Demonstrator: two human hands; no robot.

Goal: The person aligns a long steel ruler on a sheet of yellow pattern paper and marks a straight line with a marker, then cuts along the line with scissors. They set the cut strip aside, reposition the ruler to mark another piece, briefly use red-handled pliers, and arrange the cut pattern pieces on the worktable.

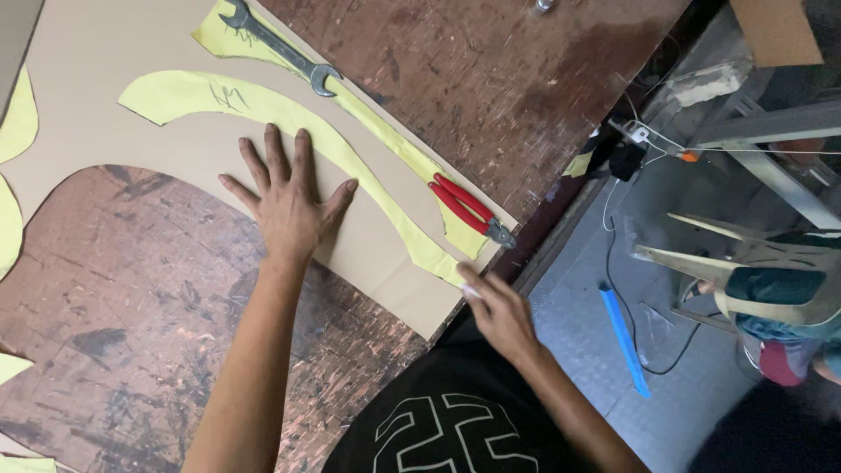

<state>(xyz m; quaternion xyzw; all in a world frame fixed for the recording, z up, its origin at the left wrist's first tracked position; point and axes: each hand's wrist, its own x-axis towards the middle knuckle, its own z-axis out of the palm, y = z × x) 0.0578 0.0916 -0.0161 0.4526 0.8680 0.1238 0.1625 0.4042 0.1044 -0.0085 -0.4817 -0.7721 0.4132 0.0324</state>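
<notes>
my left hand [287,206] lay flat, fingers spread, on the cardboard [175,144]. my right hand [498,308] pinched something small and white by the yellow strip [350,162].

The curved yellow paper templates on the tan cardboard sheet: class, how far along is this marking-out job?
Looks done: two curved yellow paper templates lie on the tan cardboard sheet, one weighted by a grey steel spanner and red-handled pliers. In hand: the left hand presses flat beside a template; the right hand holds something small at its lower tip, seemingly tracing. Left: no traced outline is visible.
</notes>
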